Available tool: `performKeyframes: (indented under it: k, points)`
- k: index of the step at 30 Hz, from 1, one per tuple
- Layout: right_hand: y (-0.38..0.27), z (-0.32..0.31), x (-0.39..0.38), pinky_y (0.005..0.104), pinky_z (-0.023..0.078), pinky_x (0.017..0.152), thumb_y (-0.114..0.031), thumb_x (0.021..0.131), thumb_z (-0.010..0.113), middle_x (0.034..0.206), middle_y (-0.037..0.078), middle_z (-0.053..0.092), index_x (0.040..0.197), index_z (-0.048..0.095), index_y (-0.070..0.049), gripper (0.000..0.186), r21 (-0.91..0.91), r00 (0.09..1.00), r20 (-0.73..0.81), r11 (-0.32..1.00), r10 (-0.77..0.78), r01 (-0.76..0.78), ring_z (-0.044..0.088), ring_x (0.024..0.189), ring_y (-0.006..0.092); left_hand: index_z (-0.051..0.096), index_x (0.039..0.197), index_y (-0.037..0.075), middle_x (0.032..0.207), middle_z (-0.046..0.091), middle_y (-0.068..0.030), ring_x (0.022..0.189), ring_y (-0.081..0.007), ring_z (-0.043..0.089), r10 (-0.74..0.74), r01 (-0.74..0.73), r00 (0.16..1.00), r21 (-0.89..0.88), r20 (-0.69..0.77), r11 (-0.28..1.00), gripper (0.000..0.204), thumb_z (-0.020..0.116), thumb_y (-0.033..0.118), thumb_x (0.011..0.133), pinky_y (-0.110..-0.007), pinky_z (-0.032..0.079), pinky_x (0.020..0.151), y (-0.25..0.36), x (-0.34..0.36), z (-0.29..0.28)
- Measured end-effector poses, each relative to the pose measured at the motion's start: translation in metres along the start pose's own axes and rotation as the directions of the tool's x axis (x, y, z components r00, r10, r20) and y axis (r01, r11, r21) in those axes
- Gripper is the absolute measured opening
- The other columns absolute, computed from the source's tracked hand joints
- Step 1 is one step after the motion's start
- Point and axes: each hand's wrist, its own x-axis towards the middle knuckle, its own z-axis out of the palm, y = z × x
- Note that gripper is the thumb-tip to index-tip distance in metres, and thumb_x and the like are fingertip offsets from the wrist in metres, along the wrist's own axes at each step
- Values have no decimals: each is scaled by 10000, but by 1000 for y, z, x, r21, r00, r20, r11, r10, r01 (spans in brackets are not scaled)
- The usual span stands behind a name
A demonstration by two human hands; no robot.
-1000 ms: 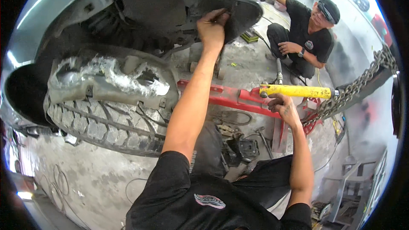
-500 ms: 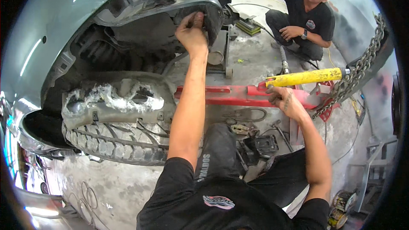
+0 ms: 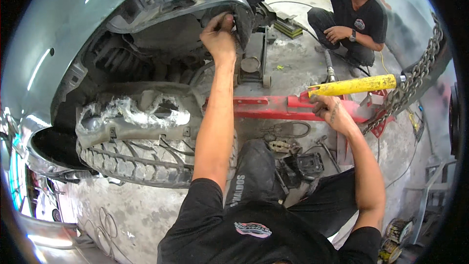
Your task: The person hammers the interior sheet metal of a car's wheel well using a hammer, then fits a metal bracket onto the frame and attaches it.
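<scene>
Two hands have bent fingers. The left hand (image 3: 219, 40) is at a dark flap (image 3: 244, 23), but some fingertips are hidden, so nobody can tell if it pinches. The right hand (image 3: 335, 114) is just under the end of a yellow tube (image 3: 359, 85); whether it holds on is hard to tell. The left arm (image 3: 214, 127) hides part of the tire (image 3: 141, 166). The flap, right of the left hand, looks dull. The tube, above the right hand, has scuffs and dark spots.
</scene>
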Motion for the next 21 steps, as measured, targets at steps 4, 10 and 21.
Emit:
performKeyframes:
  k: [4,10,21]
  points:
    - [4,0,0,358,556,797,157,714,555,858,153,724,1157,650,49,466,-2,1000,6,1000,-19,19,712,840,243,763,967,-41,871,729,-46,796,-123,631,-9,9,1000,-44,10,999,96,770,10,886,-267,510,768,-1,-2,2]
    - [10,-1,-2,360,559,781,160,737,564,873,137,707,1183,654,31,473,27,999,-15,999,28,-28,695,837,227,727,833,-21,795,686,-16,723,-103,561,-195,192,981,-110,-13,975,157,766,95,931,-272,458,689,-7,-5,2]
    - [9,-4,0,356,561,776,169,717,525,874,141,701,1183,654,27,503,-16,1000,-26,1000,-1,1,697,845,243,686,832,-14,758,631,19,660,-77,519,-32,33,996,-12,80,999,132,697,38,953,-255,425,608,-16,7,-5]
